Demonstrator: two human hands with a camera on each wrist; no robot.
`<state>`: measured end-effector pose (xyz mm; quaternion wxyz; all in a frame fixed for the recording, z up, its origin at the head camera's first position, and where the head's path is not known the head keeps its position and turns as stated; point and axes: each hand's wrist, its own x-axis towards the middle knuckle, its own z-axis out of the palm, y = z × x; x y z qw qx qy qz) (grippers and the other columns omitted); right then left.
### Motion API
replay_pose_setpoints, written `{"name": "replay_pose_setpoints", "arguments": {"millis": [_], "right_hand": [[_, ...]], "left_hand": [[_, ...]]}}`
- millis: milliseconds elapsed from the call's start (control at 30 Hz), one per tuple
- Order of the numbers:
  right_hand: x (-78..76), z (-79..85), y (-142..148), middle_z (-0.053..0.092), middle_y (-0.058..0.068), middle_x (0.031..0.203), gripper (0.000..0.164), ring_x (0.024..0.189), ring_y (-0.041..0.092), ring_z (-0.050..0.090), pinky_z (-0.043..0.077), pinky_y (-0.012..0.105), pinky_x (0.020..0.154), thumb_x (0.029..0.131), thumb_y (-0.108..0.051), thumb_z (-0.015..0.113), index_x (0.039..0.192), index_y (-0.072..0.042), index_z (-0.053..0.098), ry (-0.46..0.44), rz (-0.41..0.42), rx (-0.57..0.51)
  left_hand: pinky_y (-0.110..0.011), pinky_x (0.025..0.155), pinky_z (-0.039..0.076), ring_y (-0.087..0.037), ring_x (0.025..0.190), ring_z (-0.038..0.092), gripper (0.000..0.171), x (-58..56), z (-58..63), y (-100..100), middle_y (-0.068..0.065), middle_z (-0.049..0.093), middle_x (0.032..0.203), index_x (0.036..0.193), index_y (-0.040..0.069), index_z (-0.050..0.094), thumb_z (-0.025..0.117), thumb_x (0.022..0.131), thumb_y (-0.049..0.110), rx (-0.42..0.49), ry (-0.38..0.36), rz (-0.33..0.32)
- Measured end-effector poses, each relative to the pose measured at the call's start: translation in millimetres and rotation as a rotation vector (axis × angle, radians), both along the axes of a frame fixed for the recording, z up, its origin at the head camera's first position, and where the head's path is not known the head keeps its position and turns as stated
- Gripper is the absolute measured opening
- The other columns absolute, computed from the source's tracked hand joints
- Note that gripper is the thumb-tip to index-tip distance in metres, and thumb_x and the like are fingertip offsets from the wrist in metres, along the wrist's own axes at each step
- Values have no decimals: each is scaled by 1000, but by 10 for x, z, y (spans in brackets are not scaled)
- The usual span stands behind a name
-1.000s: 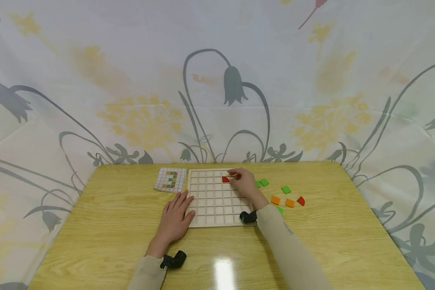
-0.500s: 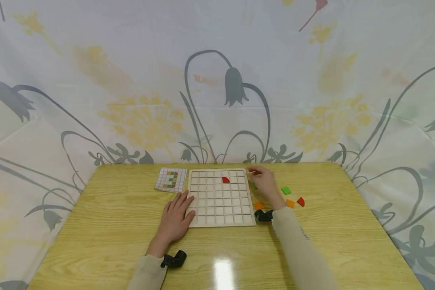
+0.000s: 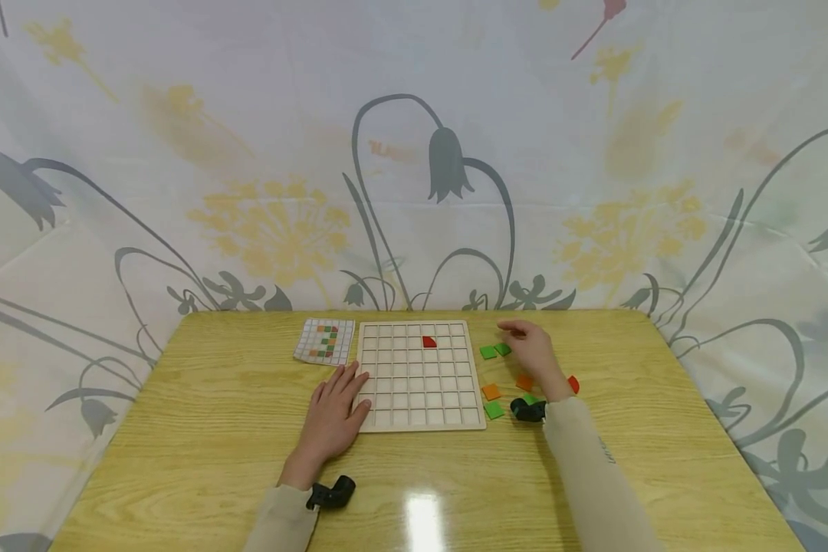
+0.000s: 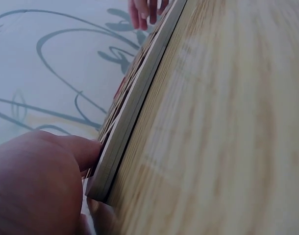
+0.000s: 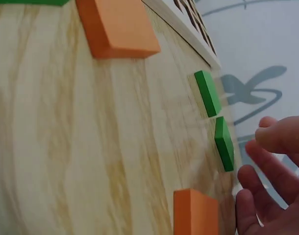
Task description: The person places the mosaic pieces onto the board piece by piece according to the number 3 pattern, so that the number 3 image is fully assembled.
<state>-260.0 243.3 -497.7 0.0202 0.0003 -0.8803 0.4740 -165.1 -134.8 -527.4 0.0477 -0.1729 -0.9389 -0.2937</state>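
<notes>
A wooden grid board (image 3: 419, 401) lies on the table, with one red quarter-round tile (image 3: 429, 342) in a cell of its second row. My left hand (image 3: 334, 414) rests flat at the board's near left corner, fingers on its edge (image 4: 121, 147). My right hand (image 3: 533, 351) hovers right of the board with loosely curled fingers (image 5: 267, 171), holding nothing. It is just beyond two green tiles (image 3: 494, 351) (image 5: 215, 117). Orange tiles (image 3: 491, 392) (image 5: 117, 29), a green tile (image 3: 494, 410) and a red tile (image 3: 574, 384) lie around its wrist.
A printed pattern card (image 3: 324, 341) with a coloured grid lies left of the board. The wooden table (image 3: 179, 429) is backed and flanked by a floral curtain (image 3: 414, 153). Its near edge lies below my forearms.
My right hand left the red tile in the board and moved right, off the board, to above the loose tiles. The left hand stayed put.
</notes>
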Motion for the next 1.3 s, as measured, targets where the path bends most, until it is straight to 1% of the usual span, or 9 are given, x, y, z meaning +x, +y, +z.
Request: {"name": "replay_pose_setpoints", "arguments": {"millis": [100, 233, 367, 467, 533, 600, 800, 1133, 1300], "right_hand": [[9, 2, 28, 58, 25, 133, 32, 122, 39, 53, 45, 52, 99, 104, -7, 48, 130, 4, 63, -27, 27, 6], [10, -15, 53, 55, 24, 137, 34, 122, 37, 52, 45, 45, 94, 106, -9, 43, 132, 3, 62, -58, 54, 17], [31, -32, 91, 53, 22, 140, 35, 108, 37, 53, 43, 40, 81, 106, -9, 42, 135, 0, 60, -94, 56, 10], [48, -42, 119, 54, 21, 139, 34, 111, 38, 54, 46, 44, 87, 105, -7, 45, 135, -1, 59, -98, 66, 10], [60, -39, 127, 56, 22, 137, 34, 123, 37, 52, 45, 48, 97, 104, -5, 47, 135, 0, 59, -85, 88, 20], [71, -35, 130, 57, 22, 136, 35, 127, 40, 50, 43, 53, 102, 102, -3, 49, 134, 1, 60, -67, 106, 36], [82, -46, 142, 56, 22, 137, 41, 126, 40, 50, 43, 53, 101, 94, 5, 54, 134, 0, 60, -59, 136, 58], [68, -43, 159, 60, 21, 133, 40, 120, 38, 55, 48, 49, 95, 92, 0, 64, 132, 1, 62, -78, 136, 37], [72, -54, 166, 63, 20, 124, 40, 106, 34, 61, 52, 45, 89, 90, -4, 70, 130, 1, 64, -73, 113, 59]], "left_hand": [[-62, 114, 18, -37, 147, 24, 48, -2, -3, 6, -13, 34, 159, 146, 8, 51, 55, 102, 25, -2, 5, 6], [-62, 113, 19, -36, 147, 26, 47, -12, -9, 10, -12, 36, 158, 145, 9, 53, 56, 102, 25, -1, 17, 20], [-62, 113, 20, -36, 146, 26, 46, -19, -17, 12, -11, 37, 157, 144, 9, 53, 56, 102, 25, 2, 24, 24], [-63, 113, 21, -36, 146, 27, 46, -20, -23, 15, -11, 38, 157, 144, 9, 53, 56, 102, 25, 0, 29, 23], [-63, 113, 21, -36, 146, 27, 46, -20, -24, 17, -12, 38, 157, 144, 9, 54, 57, 102, 25, -1, 30, 25], [-63, 113, 21, -37, 146, 27, 46, -18, -22, 18, -12, 38, 157, 144, 8, 54, 57, 101, 25, -1, 29, 26], [-62, 113, 21, -36, 146, 27, 46, -12, -10, 20, -12, 38, 157, 144, 9, 54, 57, 101, 25, 1, 30, 33], [-63, 112, 21, -37, 146, 27, 46, -18, -11, 9, -12, 37, 157, 144, 9, 54, 57, 101, 25, -2, 34, 29], [-62, 113, 20, -36, 146, 26, 47, -23, -31, 6, -12, 36, 158, 145, 9, 53, 56, 101, 26, -5, 22, 27]]}}
